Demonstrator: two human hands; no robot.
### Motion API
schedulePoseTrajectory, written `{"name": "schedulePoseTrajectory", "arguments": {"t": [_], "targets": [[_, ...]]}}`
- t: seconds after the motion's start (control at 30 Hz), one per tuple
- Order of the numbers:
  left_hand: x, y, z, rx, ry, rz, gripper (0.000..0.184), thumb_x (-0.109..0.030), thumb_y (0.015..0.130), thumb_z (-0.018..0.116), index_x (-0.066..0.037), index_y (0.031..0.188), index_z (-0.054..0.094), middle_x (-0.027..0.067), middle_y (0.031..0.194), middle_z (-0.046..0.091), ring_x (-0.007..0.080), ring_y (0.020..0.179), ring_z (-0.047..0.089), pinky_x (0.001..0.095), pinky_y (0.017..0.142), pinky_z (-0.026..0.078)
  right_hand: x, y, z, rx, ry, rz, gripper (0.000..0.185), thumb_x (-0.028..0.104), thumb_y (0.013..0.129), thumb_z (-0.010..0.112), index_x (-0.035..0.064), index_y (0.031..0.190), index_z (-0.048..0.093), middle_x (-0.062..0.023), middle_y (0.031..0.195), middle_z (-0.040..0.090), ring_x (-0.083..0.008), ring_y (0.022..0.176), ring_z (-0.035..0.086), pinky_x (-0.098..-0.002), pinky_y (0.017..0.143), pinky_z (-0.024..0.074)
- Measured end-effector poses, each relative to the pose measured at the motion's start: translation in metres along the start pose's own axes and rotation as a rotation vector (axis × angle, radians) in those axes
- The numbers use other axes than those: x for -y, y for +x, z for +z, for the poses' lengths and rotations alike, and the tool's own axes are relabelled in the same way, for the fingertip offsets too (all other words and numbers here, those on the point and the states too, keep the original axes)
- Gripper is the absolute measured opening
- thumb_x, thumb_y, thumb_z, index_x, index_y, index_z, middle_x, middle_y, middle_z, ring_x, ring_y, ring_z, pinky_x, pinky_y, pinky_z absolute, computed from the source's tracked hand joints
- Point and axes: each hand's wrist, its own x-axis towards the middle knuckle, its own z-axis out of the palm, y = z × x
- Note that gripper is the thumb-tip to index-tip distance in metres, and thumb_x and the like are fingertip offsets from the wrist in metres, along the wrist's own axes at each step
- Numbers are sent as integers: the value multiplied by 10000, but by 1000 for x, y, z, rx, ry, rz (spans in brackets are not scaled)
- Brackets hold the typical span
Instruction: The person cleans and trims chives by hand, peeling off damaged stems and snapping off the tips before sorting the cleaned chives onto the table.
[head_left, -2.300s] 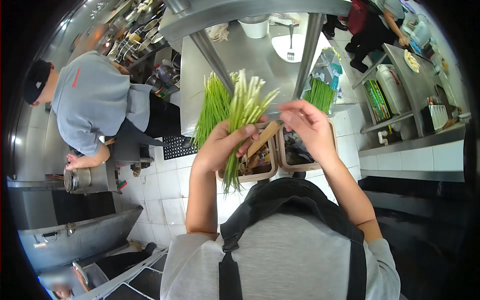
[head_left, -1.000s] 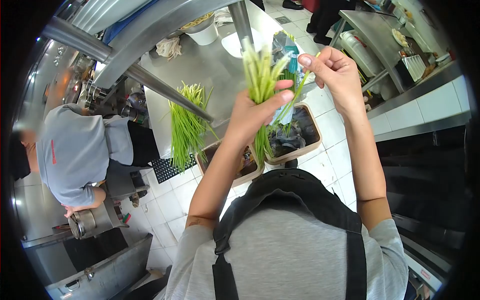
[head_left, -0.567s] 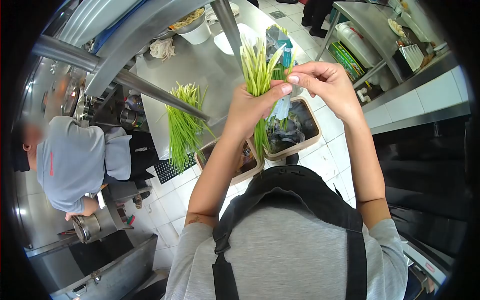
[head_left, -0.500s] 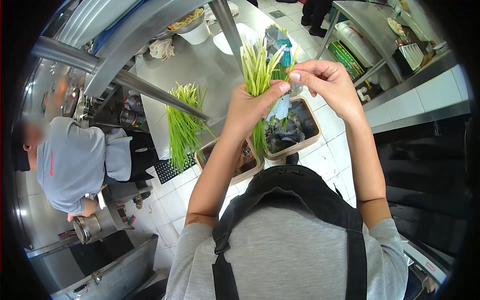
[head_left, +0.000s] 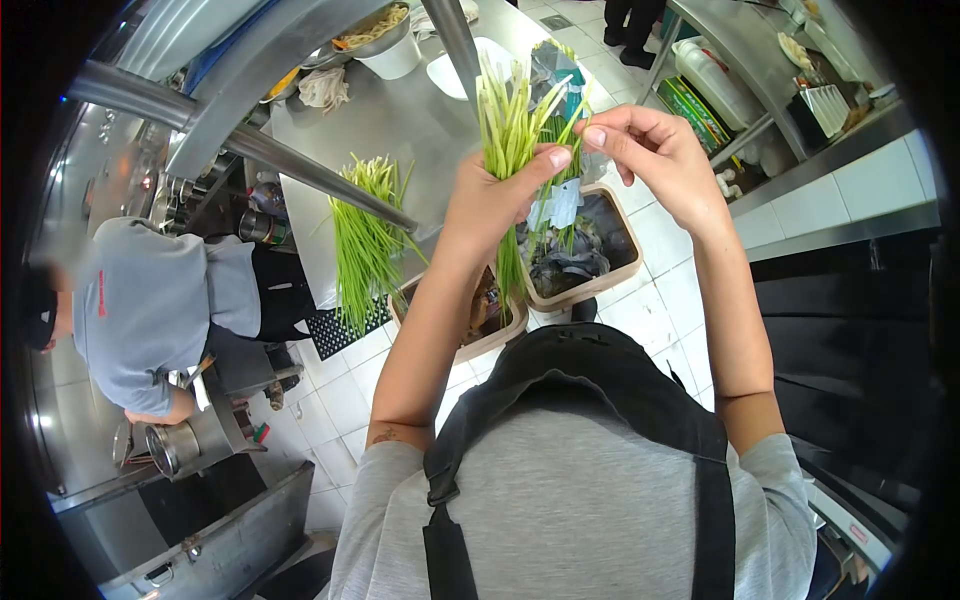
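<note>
My left hand [head_left: 490, 200] is closed around a bunch of long green chives [head_left: 510, 125]. Their pale ends stick up above my thumb, and the green leaves hang below the hand. My right hand [head_left: 655, 165] is beside it, thumb and forefinger pinching a thin chive stalk at the bunch's right edge. Another pile of chives [head_left: 365, 245] lies on the steel table [head_left: 410, 140], its leaves drooping over the edge. Just behind my hands is a further bundle of chives with a pale blue wrap [head_left: 556, 203] around it, partly hidden.
Two bins stand below my hands: a right bin [head_left: 628, 262] lined with dark plastic and a left bin [head_left: 490, 348] holding scraps. A steel post [head_left: 453, 45] and slanting rail [head_left: 300, 170] cross the view. At left, a co-worker [head_left: 150, 300] bends near a metal pot [head_left: 172, 447].
Both hands stay nearly in place, the right one still pinching at the bunch's edge. The co-worker at left has shifted slightly and bent lower over the pot.
</note>
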Motion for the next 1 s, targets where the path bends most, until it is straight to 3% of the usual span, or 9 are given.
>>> {"name": "schedulePoseTrajectory", "arguments": {"t": [0.37, 0.6, 0.73, 0.8, 0.87, 0.93, 1.0], "targets": [[1, -2, -2, 66, 61, 0, 250, -236, 771, 731, -23, 892, 683, -14, 668, 564, 31, 466, 381, 201, 419, 277, 2, -1, -7, -19, 248, 74, 206, 221, 860, 606, 36, 950, 596, -23, 829, 622, -54, 596, 507, -204, 533, 437], [14, 3, -10, 47, 58, 9, 247, -237, 772, 729, -32, 904, 688, -52, 590, 522, 31, 455, 378, 198, 421, 280, -2, 2, -28, -333, 465, -149, 171, 190, 887, 535, 28, 941, 553, -113, 918, 614, -118, 688, 530, -306, 657, 501], [3, 1, -18, -15, 6, 1, 240, -238, 777, 724, -37, 905, 692, -48, 602, 529, 32, 455, 384, 197, 422, 285, -39, -19, -48, -214, 34, -95, 113, 124, 874, 556, 20, 914, 552, -76, 850, 624, -107, 680, 573, -271, 676, 497], [1, 3, -22, -35, 22, 23, 244, -239, 779, 720, -38, 913, 692, -37, 626, 545, 33, 460, 389, 197, 424, 290, -83, -32, -42, -243, 62, 9, 86, 94, 861, 567, 18, 897, 550, -55, 813, 628, -104, 696, 598, -255, 666, 496], [-3, 3, -25, -41, 50, 38, 251, -238, 782, 718, -33, 925, 690, -24, 653, 557, 36, 464, 395, 198, 426, 294, -133, -43, -33, -199, 60, 101, 124, 101, 848, 583, 18, 940, 572, -46, 810, 636, -98, 712, 602, -257, 651, 500], [-4, 5, -24, -45, 58, 46, 264, -240, 782, 717, -29, 939, 687, -16, 675, 565, 40, 467, 399, 199, 428, 296, -181, -48, -31, -89, -375, 180, 239, 120, 827, 611, 45, 1053, 603, -47, 842, 663, -120, 723, 619, -277, 667, 511], [-3, 7, -24, -57, 51, 50, 283, -246, 781, 718, -26, 956, 685, -12, 692, 569, 44, 469, 404, 199, 430, 298, -194, -52, -32, 42, -604, 263, 366, 156, 801, 646, 92, 1156, 586, -89, 941, 671, -200, 743, 641, -329, 727, 518]]}}
